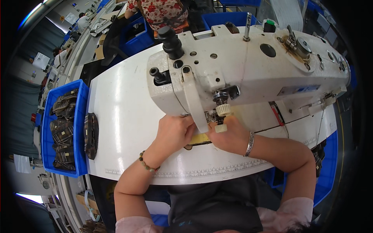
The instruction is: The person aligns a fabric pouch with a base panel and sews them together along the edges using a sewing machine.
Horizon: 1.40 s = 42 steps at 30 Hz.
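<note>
A white sewing machine (256,70) fills the right half of the white table (124,97). My left hand (173,132) is closed beside the needle area, with its fingertips partly behind the machine's head. Just right of the needle area, my right hand (229,134) curls inward, its fingers largely covered by the tension knob (223,110) and nearby parts. Whatever the fingers of either hand pinch is hidden. Between the hands shows a yellow plate (201,138) set in the table. A small brown edge, too little to name, shows by the left hand.
At the table's left end stands a blue bin (82,128) of folded plaid fabric pieces (62,132). Another plaid piece (91,136) lies on the table beside it. Red-handled snips (277,113) rest under the machine arm. Beyond the machine sits a person in a floral top (161,13).
</note>
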Motion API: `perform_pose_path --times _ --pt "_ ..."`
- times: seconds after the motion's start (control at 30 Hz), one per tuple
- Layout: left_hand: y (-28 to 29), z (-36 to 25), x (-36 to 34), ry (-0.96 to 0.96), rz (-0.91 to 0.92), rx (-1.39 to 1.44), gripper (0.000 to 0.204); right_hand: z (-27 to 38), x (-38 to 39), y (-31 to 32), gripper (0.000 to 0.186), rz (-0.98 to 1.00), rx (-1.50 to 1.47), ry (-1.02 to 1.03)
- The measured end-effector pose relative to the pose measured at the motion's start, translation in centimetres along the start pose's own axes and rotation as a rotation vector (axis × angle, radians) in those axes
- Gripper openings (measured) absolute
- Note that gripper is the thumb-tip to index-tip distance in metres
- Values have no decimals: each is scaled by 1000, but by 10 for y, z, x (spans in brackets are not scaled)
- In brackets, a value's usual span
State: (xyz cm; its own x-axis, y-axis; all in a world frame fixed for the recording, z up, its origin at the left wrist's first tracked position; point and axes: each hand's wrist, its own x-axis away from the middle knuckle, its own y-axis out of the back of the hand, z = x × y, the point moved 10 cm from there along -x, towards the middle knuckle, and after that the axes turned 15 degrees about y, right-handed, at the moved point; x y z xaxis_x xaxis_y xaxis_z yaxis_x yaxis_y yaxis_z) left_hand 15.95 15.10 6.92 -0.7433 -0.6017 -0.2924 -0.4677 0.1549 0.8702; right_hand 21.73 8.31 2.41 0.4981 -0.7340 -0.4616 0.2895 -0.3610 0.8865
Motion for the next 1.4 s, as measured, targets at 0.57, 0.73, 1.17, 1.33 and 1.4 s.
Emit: perform_pose_path --times 0.57,0.73,1.17,1.33,1.4 --pt "4 13 7 -94 -4 -193 27 -40 8 8 32 -192 -184 -282" --pt "13 -4 6 -177 -115 -200 23 -37 7 -6 20 50 -243 -284" --pt "11 -5 3 -136 -95 -197 16 -64 40 -73 15 -428 -605 -274" --pt "12 -10 9 -242 -141 -192 12 -48 24 -38 15 -224 -354 -227" --pt "10 -6 11 -242 -142 -182 12 -37 5 4 14 -134 -223 -278"
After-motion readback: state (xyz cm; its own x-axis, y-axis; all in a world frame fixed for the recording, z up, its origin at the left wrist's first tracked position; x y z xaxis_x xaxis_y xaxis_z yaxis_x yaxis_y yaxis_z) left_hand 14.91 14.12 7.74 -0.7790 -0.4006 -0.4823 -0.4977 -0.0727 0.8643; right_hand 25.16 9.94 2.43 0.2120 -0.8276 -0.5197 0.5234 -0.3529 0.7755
